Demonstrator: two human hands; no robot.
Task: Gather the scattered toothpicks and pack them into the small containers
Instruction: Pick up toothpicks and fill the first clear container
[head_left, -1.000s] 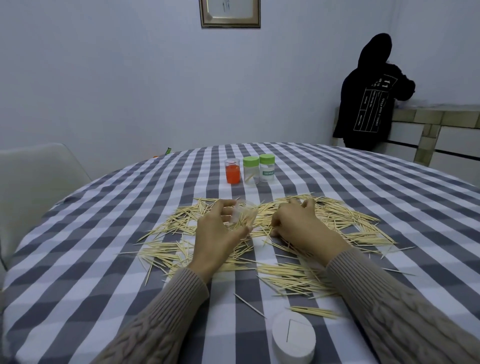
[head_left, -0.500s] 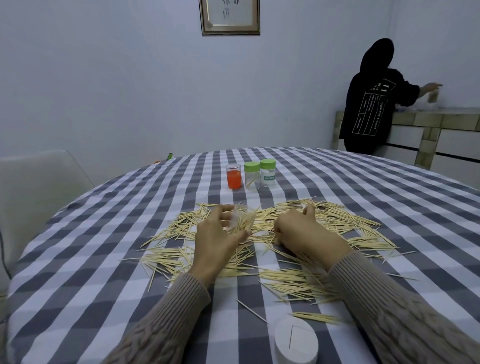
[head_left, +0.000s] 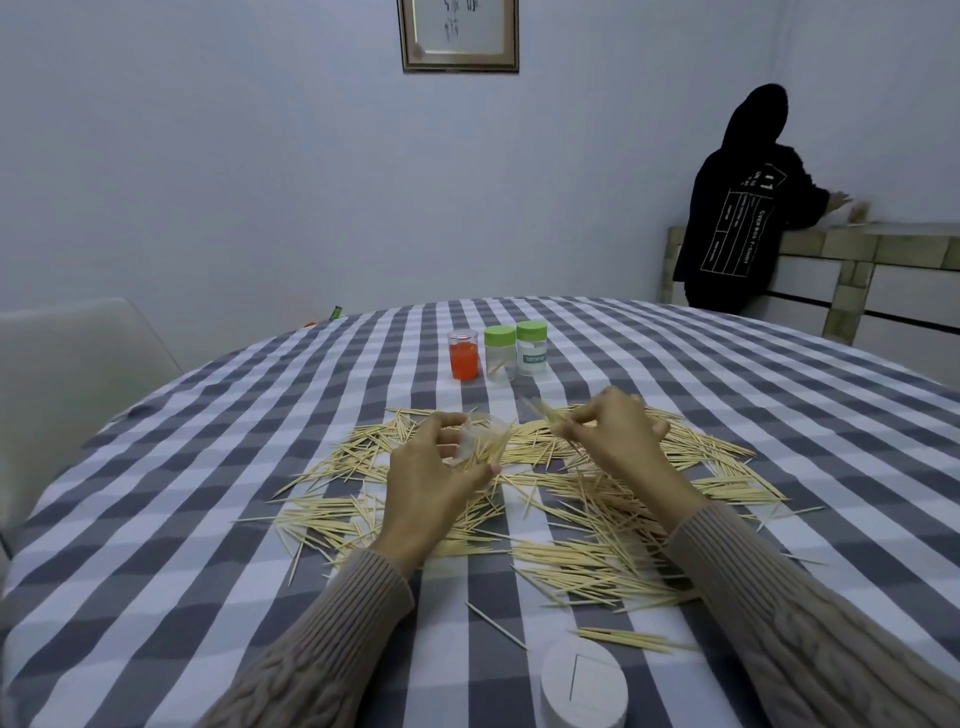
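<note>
Grey-and-white checked tablecloth (head_left: 208, 519); pale yellow toothpicks (head_left: 597, 566); green lids (head_left: 500, 333); orange-filled container (head_left: 463, 361)

walls (head_left: 260, 156): plain pale blue-grey | framed picture (head_left: 460, 34): high on back wall | white chair (head_left: 67, 374): left of round counter (head_left: 727, 405) in grey-white check cloth | tiled ledge (head_left: 857, 249): right, person in black hoodie (head_left: 737, 208) leaning there

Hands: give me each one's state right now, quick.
Left hand: holding a small clear container.
Right hand: pinching a bunch of toothpicks.
</note>
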